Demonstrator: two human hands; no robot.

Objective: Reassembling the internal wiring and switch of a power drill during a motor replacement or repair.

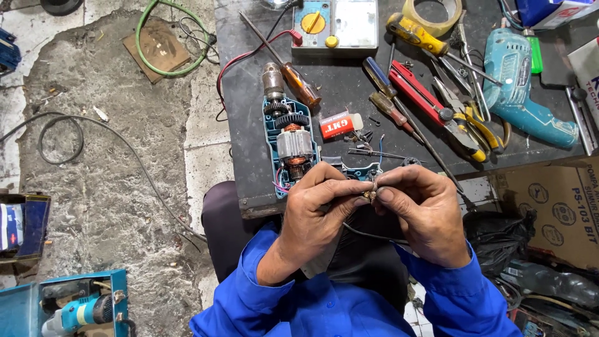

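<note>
Left hand and right hand meet at counter edge, fingers of both pinched on a small metal part, mostly hidden and hard to identify, opened drill just beyond, its handle partly covered by the hands, dark cable below.

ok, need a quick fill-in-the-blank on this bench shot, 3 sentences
1. Both hands, left hand and right hand, pinch one small ____ part.
2. The opened drill on the table has a ____ casing.
3. The roll of tape lies at the table's ____ edge.

Missing words: metal; teal; far
</note>
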